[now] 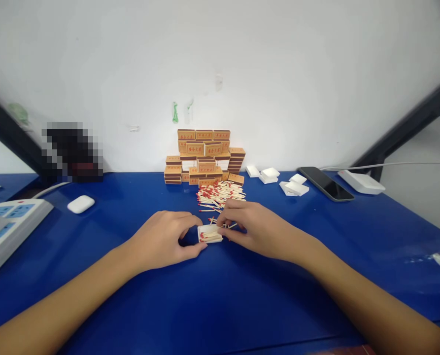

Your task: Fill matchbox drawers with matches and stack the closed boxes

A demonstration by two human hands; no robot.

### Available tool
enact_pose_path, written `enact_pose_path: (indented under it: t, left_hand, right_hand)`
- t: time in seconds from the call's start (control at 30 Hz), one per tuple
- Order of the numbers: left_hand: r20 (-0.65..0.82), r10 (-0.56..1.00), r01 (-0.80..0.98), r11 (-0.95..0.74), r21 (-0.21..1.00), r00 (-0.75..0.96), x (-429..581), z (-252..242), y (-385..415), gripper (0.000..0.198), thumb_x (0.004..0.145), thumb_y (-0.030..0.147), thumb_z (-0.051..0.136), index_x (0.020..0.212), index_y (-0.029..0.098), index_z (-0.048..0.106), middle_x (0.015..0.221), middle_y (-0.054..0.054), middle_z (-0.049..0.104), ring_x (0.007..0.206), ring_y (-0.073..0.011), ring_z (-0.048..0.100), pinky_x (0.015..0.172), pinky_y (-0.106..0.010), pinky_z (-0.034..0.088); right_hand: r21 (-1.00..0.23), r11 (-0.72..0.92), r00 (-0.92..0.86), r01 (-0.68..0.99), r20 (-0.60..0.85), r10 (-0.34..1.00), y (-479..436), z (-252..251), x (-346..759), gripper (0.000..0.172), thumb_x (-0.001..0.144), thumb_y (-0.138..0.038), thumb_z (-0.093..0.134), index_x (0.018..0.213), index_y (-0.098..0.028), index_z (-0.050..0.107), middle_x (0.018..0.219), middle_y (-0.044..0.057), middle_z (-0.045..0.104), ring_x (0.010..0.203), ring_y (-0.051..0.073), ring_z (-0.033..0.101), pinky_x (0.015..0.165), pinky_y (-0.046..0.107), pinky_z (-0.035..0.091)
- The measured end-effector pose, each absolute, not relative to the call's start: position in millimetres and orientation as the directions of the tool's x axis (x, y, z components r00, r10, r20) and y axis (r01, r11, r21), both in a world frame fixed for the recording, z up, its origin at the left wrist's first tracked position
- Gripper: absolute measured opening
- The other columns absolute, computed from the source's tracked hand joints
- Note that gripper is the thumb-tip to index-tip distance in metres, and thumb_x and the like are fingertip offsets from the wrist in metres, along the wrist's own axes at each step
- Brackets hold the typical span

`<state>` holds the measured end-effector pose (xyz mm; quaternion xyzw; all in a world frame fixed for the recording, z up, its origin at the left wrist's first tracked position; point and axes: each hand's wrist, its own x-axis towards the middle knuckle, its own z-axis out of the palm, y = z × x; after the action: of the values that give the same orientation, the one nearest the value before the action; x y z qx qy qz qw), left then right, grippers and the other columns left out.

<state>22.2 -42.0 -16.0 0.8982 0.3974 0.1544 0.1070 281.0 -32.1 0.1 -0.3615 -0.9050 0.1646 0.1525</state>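
Note:
A small white matchbox tray (210, 240) with several red-headed matches (209, 235) in it rests on the blue table in front of me. My left hand (170, 235) grips the tray's left end between thumb and fingers. At the tray's right end, my right hand (244, 224) has its thumb and fingers closed on matches, whose far ends its fingertips partly hide. Just beyond the hands lies a loose heap of matches (220, 193), red heads mostly toward the left, with a few strays close to the tray.
Stacked yellow-brown matchboxes (204, 148) stand behind the heap against the wall. Empty white trays (294, 186), a phone (326, 183) and a white box (360, 182) lie to the right. On the left are a white earphone case (81, 204) and a power strip (16, 229).

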Motion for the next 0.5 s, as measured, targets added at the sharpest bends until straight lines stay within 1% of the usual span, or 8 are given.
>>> enact_pose_path:
  t: [0.13,0.3,0.43,0.5]
  left_hand:
    - [0.208,0.744,0.68,-0.665,0.309,0.635,21.5,-16.0,-43.1,0.025,0.092,0.04,0.07,0.109,0.023,0.076,0.073,0.003,0.064,0.061,-0.0131,0.056,0.058,-0.027,0.036]
    - [0.203,0.743,0.677,-0.666,0.314,0.637,21.4,-17.8,-42.5,0.025,0.092,0.039,0.07,0.11,0.023,0.076,0.075,0.003,0.064,0.061,-0.013,0.057,0.058,-0.026,0.037]
    - [0.21,0.736,0.669,-0.674,0.313,0.643,21.5,-18.8,-40.6,0.024,0.091,0.039,0.071,0.108,0.023,0.076,0.073,0.003,0.063,0.061,-0.0129,0.056,0.058,-0.026,0.036]
    - [0.21,0.735,0.667,-0.675,0.314,0.645,21.7,-19.1,-40.4,0.024,0.091,0.038,0.071,0.109,0.023,0.076,0.073,0.003,0.063,0.06,-0.0126,0.055,0.057,-0.026,0.036]
  right_hand:
    - [-0.384,0.683,-0.681,0.621,0.167,0.713,-28.8,-3.3,282.5,0.008,0.1,-0.02,0.064,0.099,-0.019,0.072,0.098,0.005,0.071,0.085,0.017,0.064,0.074,0.03,0.045]
    - [-0.394,0.655,-0.657,0.645,0.151,0.738,-30.1,-5.2,281.8,0.006,0.099,-0.021,0.065,0.096,-0.021,0.07,0.092,0.002,0.073,0.08,0.016,0.062,0.071,0.03,0.042]
    - [-0.375,0.651,-0.653,0.66,0.144,0.744,-30.5,-5.8,282.2,0.009,0.098,-0.017,0.065,0.09,-0.019,0.068,0.092,0.003,0.072,0.079,0.016,0.061,0.071,0.03,0.042]
    - [-0.377,0.661,-0.661,0.649,0.15,0.735,-30.6,-6.9,281.5,0.01,0.099,-0.017,0.064,0.09,-0.019,0.068,0.094,0.003,0.072,0.081,0.016,0.061,0.072,0.03,0.043]
